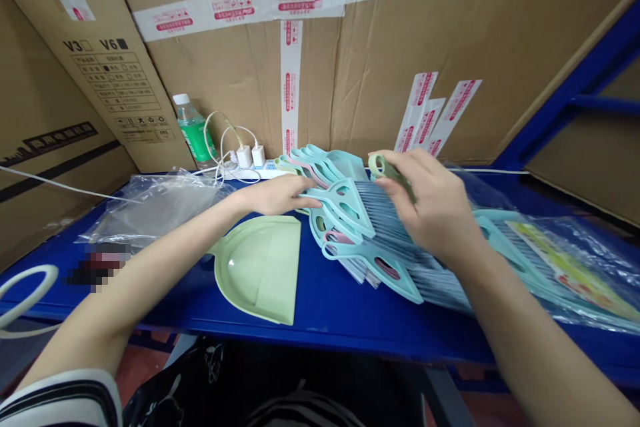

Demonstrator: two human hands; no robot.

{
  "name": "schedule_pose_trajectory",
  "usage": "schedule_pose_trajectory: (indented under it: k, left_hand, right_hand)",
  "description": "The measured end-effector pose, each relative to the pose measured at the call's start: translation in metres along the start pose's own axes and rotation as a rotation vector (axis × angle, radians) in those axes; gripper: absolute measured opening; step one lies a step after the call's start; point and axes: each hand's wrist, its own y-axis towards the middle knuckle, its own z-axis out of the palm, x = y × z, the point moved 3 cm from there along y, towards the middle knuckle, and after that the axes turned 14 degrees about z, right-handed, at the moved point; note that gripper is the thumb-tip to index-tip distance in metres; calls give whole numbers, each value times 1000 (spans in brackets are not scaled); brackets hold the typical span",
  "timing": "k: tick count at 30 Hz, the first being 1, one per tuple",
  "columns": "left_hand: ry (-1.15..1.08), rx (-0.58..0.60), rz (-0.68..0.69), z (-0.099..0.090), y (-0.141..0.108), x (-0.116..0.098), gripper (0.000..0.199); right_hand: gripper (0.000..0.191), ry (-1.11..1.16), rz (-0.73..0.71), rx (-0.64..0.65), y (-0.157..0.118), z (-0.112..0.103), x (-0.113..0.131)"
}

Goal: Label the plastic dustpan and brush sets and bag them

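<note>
Head view: right fingers (407,170) pinch green plastic loop handle (384,170)

Teal hand brooms (387,273) — stacked, green dustpan (260,267) flat

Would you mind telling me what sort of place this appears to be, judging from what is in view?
It looks like a stockroom or small warehouse. Large taped cardboard cartons stand behind a blue metal shelf, which holds a pile of plastic hand brushes, a pale green dustpan and clear plastic bags.
</note>
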Motion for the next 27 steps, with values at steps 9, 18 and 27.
schedule_pose_trajectory:
  k: [9,18,27]
  left_hand:
    - [370,86,-76,48,12,-42,33]
    - [546,188,29,51,21,-53,51]
    - [686,279,230,46,37,-34,34]
  right_hand:
    - [29,-26,-47,-13,0,-5,2]
    - [30,-15,-78,100,-1,9,1]
    - [28,-7,-87,115,1,11,-1]
